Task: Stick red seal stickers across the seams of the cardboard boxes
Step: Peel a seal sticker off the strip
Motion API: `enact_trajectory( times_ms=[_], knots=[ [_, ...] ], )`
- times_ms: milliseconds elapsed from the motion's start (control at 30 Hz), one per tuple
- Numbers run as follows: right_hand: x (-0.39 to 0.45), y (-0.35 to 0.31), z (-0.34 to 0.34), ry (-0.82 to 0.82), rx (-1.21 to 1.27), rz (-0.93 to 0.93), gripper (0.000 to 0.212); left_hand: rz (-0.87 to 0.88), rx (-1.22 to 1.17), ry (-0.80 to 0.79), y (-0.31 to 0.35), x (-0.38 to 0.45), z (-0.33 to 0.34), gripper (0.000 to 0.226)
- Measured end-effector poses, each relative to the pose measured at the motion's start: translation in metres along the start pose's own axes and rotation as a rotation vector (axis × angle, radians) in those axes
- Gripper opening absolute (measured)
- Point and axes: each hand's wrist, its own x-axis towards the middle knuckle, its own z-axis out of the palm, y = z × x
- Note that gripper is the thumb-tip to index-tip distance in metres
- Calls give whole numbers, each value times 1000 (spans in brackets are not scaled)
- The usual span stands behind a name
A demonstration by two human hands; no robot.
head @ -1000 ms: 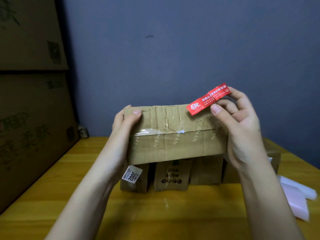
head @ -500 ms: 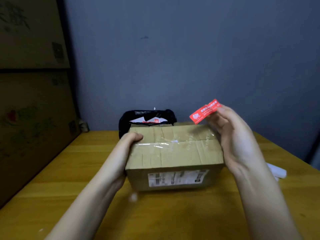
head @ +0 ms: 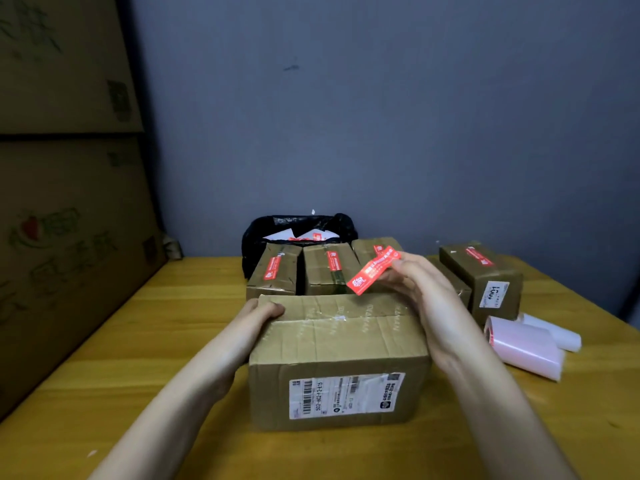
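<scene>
Head view: a large cardboard box (head: 337,362) is sitting on the wooden tabletop (head: 138,341) near the person, its taped top seam running left to right and a white shipping label (head: 346,394) facing the camera. The left hand (head: 265,311) is gripping the box's far-left top corner, fingers curled over the edge. The right hand (head: 420,289) is hovering over the box's far-right top corner, pinching one end of a red seal sticker (head: 374,270) between thumb and fingertips; the sticker is hanging tilted in the air just above the box's far edge, not yet pressed down. Farther back, a row of smaller boxes (head: 329,271) is standing side by side, each already carrying a red sticker across its top. Another sealed box (head: 485,278) is lying to the far right. Behind the row, a black bag (head: 256,237) is sitting open against the grey wall. At the right edge of the tabletop, pale sticker rolls (head: 526,346) are lying just beside that box. Big cartons (head: 69,202) are stacked on the left.
</scene>
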Motion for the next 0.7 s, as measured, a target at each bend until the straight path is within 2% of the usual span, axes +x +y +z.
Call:
enact_trajectory(
  times_ms=[100, 200, 333, 400, 433, 500, 600, 700],
  knots=[
    [-1, 3, 2, -20, -40, -25, 14, 75, 173, -68, -7, -7, -7, 41],
    [1, 2, 3, -32, -79, -53, 14, 215, 353, 0, -4, -3, -11, 22],
    [3, -4, 5, -66, -136, -143, 19, 512, 1044, 155, 7, -15, -17, 39],
    [6, -9, 8, -104, -161, -181, 20, 756, 1225, 281, 17, -17, -14, 38],
    [7, -11, 10, -123, -171, -191, 20, 880, 1182, 308, 23, -15, -12, 34],
    [10, -16, 16, -165, -174, -210, 20, 961, 889, 228, 39, -14, -4, 18],
    [11, -24, 27, -226, -134, -234, 20, 844, 435, 10, 63, -5, 12, 9],
    [15, -29, 32, -240, -115, -261, 20, 752, 254, -116, 79, -3, 20, 12]
  ],
)
